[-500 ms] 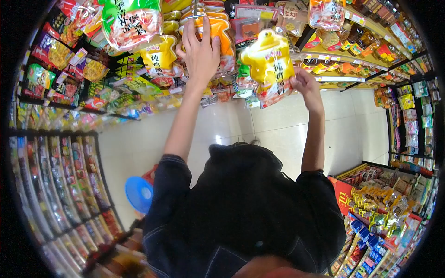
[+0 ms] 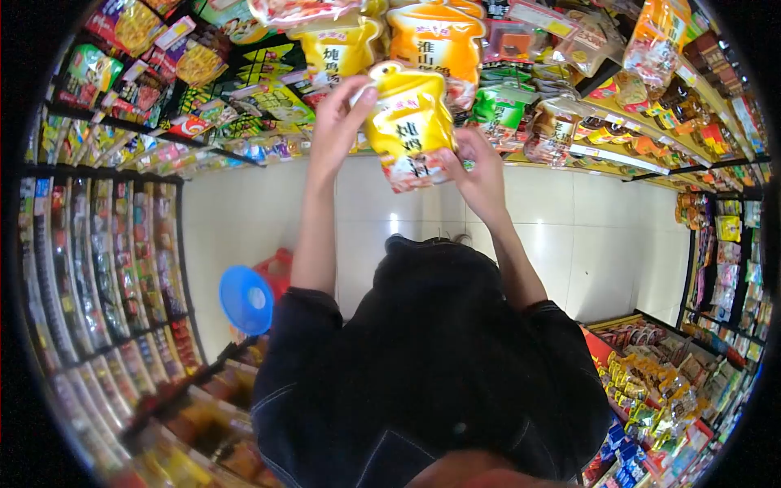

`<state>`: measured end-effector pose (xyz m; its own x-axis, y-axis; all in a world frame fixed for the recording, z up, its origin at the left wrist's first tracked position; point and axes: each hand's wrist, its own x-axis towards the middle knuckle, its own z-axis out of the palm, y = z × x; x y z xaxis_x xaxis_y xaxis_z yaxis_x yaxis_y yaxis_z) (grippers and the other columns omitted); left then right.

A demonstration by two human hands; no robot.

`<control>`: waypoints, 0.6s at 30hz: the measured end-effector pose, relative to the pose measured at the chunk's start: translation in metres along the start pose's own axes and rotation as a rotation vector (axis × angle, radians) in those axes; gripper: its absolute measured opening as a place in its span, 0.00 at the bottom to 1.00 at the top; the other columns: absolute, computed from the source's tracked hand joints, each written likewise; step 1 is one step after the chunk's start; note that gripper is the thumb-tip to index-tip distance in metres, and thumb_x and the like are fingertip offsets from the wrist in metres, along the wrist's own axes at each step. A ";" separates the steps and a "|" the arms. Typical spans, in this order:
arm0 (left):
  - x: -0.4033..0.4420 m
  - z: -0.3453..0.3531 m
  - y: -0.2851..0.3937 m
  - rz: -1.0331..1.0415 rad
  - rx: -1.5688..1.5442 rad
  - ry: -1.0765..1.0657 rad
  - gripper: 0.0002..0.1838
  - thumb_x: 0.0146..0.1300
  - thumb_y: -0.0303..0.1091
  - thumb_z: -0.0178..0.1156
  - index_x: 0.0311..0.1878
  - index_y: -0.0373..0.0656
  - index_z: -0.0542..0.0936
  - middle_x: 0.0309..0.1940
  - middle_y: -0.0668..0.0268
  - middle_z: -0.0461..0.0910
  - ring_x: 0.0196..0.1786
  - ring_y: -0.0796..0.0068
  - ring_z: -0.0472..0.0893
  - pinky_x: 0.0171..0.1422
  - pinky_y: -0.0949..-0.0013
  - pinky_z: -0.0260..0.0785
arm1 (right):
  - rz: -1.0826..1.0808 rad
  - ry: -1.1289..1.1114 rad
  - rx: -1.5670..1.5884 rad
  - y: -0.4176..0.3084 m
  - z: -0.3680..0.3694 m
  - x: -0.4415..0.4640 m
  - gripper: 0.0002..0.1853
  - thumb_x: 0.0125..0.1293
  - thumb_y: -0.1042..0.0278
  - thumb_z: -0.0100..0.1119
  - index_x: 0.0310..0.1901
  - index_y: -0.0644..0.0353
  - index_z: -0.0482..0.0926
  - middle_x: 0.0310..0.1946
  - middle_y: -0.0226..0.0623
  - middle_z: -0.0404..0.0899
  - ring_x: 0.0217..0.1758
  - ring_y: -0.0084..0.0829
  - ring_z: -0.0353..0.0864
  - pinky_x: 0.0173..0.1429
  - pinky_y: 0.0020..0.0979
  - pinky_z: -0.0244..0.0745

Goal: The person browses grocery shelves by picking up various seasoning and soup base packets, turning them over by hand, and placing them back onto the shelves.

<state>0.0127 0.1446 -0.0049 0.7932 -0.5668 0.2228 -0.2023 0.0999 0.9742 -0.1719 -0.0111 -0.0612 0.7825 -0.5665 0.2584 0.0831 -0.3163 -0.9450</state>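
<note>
A yellow pot-shaped soup seasoning packet [image 2: 407,122] with black characters is held up in front of the hanging packets. At its lower right edge, my right hand [image 2: 482,172] pinches it between thumb and fingers. My left hand [image 2: 338,122] closes on the upper left edge, thumb toward the front. Just behind hang an orange packet [image 2: 443,41] and another yellow packet [image 2: 329,53] of similar shape. To the right of these are a green packet [image 2: 498,106] and a brownish clear packet [image 2: 553,130].
Product shelves [image 2: 643,134] with bottles run along the right. More racks of packaged goods [image 2: 106,260] stand at the left. A blue round basin [image 2: 246,299] and a red object [image 2: 277,268] are beside my left arm. Piled snack packs [image 2: 651,382] lie at lower right. The floor [image 2: 537,236] is pale tile.
My left hand has come off the hanging orange packets and onto the yellow packet. My right hand has brought that packet leftward, in front of me. The view has shifted.
</note>
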 end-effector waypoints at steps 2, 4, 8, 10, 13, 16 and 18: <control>0.018 -0.022 -0.010 -0.041 -0.005 0.075 0.14 0.72 0.40 0.66 0.49 0.37 0.84 0.40 0.71 0.84 0.41 0.86 0.79 0.45 0.78 0.72 | -0.048 -0.041 -0.025 -0.005 0.029 0.019 0.15 0.65 0.67 0.71 0.46 0.64 0.78 0.34 0.39 0.74 0.30 0.31 0.75 0.38 0.31 0.74; 0.041 -0.041 -0.010 -0.051 -0.080 0.129 0.11 0.68 0.37 0.69 0.46 0.40 0.85 0.34 0.73 0.84 0.32 0.89 0.78 0.34 0.80 0.68 | -0.089 -0.060 -0.046 -0.009 0.058 0.035 0.15 0.64 0.65 0.72 0.45 0.64 0.77 0.33 0.40 0.72 0.29 0.32 0.75 0.37 0.33 0.74; 0.083 -0.067 -0.003 -0.123 -0.115 0.100 0.13 0.68 0.36 0.70 0.48 0.38 0.85 0.39 0.69 0.86 0.38 0.85 0.82 0.43 0.78 0.74 | -0.153 -0.031 -0.044 -0.013 0.107 0.061 0.17 0.64 0.64 0.72 0.44 0.65 0.76 0.33 0.40 0.70 0.28 0.33 0.74 0.35 0.36 0.73; 0.099 -0.073 -0.002 -0.096 -0.132 0.094 0.13 0.67 0.35 0.71 0.49 0.37 0.85 0.40 0.68 0.87 0.37 0.83 0.84 0.42 0.77 0.75 | -0.163 -0.009 -0.059 -0.012 0.120 0.069 0.18 0.64 0.64 0.72 0.45 0.65 0.76 0.34 0.40 0.70 0.28 0.34 0.74 0.35 0.36 0.74; 0.114 -0.078 -0.012 -0.003 -0.163 0.085 0.14 0.66 0.32 0.71 0.51 0.36 0.85 0.41 0.66 0.87 0.37 0.82 0.84 0.42 0.75 0.76 | -0.134 0.010 -0.084 -0.015 0.128 0.076 0.18 0.65 0.63 0.72 0.48 0.65 0.76 0.36 0.40 0.71 0.29 0.33 0.76 0.37 0.34 0.75; 0.124 -0.076 -0.022 0.137 -0.137 0.119 0.12 0.65 0.31 0.72 0.48 0.36 0.86 0.40 0.67 0.87 0.38 0.84 0.82 0.43 0.76 0.75 | -0.122 0.036 -0.064 -0.018 0.124 0.077 0.19 0.66 0.63 0.71 0.51 0.65 0.77 0.39 0.39 0.76 0.33 0.31 0.81 0.40 0.32 0.77; 0.129 -0.076 -0.025 0.111 -0.101 0.127 0.13 0.64 0.30 0.71 0.49 0.34 0.86 0.42 0.67 0.87 0.40 0.83 0.81 0.46 0.74 0.74 | -0.175 0.050 -0.110 -0.012 0.118 0.074 0.19 0.68 0.64 0.70 0.54 0.64 0.77 0.41 0.39 0.77 0.36 0.32 0.82 0.43 0.31 0.78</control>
<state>0.1635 0.1310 0.0017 0.8365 -0.4410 0.3252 -0.2387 0.2410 0.9407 -0.0420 0.0403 -0.0539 0.7304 -0.5313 0.4292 0.1454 -0.4931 -0.8578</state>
